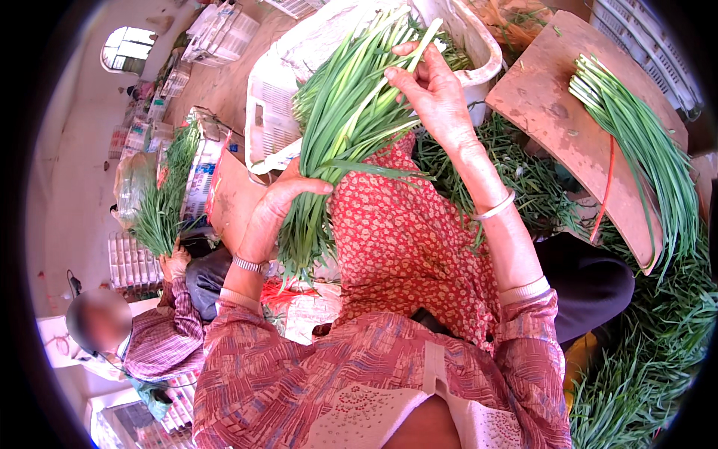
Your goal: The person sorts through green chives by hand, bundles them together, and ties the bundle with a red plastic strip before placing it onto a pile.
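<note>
A loose bunch of garlic chives [340,112] slants across in front of me, pale stem ends up and green leaf tips down. My left hand [288,198] is wrapped round its lower, leafy part, thumb across the front. At the stem end, my right hand [434,86] has its thumb and curled fingers around a pale stalk; the fingertips are partly hidden. Behind the bunch stands a white plastic crate [273,112] holding more chives. To the right, another bunch of chives [636,135] lies on a brown board [542,97], with a red tie strip [607,179] beside it.
Loose green leaves [643,374] heap on the floor at right and under the board. Red strips [288,295] lie near my left forearm. At left a co-worker [164,329] holds chives [168,202] beside stacked crates [134,258].
</note>
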A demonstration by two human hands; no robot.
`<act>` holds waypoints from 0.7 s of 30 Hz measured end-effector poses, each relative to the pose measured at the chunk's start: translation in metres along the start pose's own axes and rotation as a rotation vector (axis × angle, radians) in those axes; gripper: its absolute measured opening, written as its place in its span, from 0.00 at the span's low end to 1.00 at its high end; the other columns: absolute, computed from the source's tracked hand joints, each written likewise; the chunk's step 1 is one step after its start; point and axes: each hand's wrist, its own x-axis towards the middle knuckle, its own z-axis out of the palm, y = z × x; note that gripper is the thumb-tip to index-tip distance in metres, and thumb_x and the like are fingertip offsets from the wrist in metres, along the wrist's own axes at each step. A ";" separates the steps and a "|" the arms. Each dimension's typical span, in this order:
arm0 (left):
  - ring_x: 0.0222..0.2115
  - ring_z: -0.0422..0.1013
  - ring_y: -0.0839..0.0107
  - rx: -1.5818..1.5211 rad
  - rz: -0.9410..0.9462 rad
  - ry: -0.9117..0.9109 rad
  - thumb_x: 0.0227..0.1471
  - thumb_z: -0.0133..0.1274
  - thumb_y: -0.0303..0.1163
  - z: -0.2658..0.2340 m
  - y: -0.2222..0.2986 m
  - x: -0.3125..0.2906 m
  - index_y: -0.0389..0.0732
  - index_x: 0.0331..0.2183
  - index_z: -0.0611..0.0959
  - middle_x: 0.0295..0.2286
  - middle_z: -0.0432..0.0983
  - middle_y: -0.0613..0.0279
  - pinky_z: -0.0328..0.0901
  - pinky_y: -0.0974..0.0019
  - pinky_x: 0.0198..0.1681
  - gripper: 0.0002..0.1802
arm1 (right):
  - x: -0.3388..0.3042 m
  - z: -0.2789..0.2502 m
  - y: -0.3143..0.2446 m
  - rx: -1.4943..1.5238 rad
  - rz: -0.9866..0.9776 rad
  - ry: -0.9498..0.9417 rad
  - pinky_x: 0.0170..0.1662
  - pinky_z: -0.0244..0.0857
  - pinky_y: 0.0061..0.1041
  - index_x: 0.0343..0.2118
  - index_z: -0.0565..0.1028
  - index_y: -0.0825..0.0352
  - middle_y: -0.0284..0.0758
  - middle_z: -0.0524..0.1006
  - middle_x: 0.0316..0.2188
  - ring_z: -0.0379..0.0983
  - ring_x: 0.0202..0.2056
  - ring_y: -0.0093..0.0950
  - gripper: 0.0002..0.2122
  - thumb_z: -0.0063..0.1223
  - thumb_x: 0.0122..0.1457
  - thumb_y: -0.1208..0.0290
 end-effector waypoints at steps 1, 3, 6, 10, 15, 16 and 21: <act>0.40 0.73 0.72 -0.002 -0.001 -0.003 0.36 0.63 0.21 0.000 -0.001 0.002 0.36 0.53 0.72 0.40 0.78 0.61 0.67 0.67 0.44 0.37 | -0.002 0.000 0.001 -0.003 0.001 0.002 0.28 0.63 0.18 0.47 0.71 0.62 0.21 0.72 0.19 0.68 0.23 0.14 0.16 0.61 0.57 0.70; 0.38 0.74 0.71 0.023 0.059 0.002 0.37 0.62 0.21 -0.001 -0.005 0.003 0.36 0.53 0.72 0.39 0.78 0.61 0.68 0.67 0.42 0.36 | -0.004 0.002 -0.004 0.077 -0.002 -0.020 0.30 0.64 0.18 0.46 0.73 0.63 0.22 0.73 0.21 0.69 0.25 0.14 0.14 0.60 0.59 0.67; 0.35 0.74 0.71 -0.092 -0.033 -0.057 0.37 0.62 0.21 -0.007 -0.007 0.004 0.36 0.52 0.72 0.38 0.78 0.60 0.69 0.67 0.39 0.36 | -0.006 -0.004 -0.011 0.035 0.110 -0.101 0.31 0.66 0.17 0.45 0.76 0.64 0.23 0.74 0.24 0.69 0.28 0.14 0.13 0.57 0.61 0.64; 0.33 0.75 0.70 -0.106 -0.047 -0.075 0.37 0.63 0.21 -0.009 -0.009 0.005 0.35 0.52 0.72 0.37 0.78 0.60 0.70 0.68 0.36 0.36 | -0.003 -0.012 -0.015 0.064 0.059 -0.062 0.33 0.66 0.17 0.44 0.77 0.65 0.25 0.75 0.25 0.70 0.29 0.14 0.13 0.56 0.62 0.62; 0.39 0.73 0.70 -0.098 -0.024 -0.043 0.37 0.63 0.21 -0.013 -0.014 0.006 0.36 0.53 0.72 0.41 0.77 0.60 0.67 0.67 0.44 0.37 | 0.007 -0.020 -0.021 0.100 -0.031 -0.082 0.32 0.65 0.16 0.45 0.74 0.64 0.24 0.75 0.25 0.69 0.28 0.13 0.14 0.58 0.61 0.63; 0.40 0.73 0.70 -0.092 -0.019 -0.039 0.37 0.63 0.21 -0.014 -0.015 0.006 0.36 0.54 0.72 0.42 0.77 0.61 0.67 0.67 0.45 0.38 | 0.008 -0.020 -0.024 0.109 0.027 -0.044 0.33 0.64 0.16 0.48 0.72 0.64 0.24 0.75 0.26 0.68 0.28 0.13 0.17 0.59 0.60 0.63; 0.44 0.71 0.70 -0.042 0.017 -0.003 0.36 0.63 0.22 -0.004 -0.010 0.006 0.37 0.54 0.73 0.44 0.77 0.62 0.62 0.68 0.52 0.38 | 0.012 -0.027 -0.011 -0.396 -0.243 0.386 0.36 0.67 0.23 0.46 0.74 0.66 0.30 0.78 0.32 0.73 0.33 0.21 0.18 0.62 0.55 0.63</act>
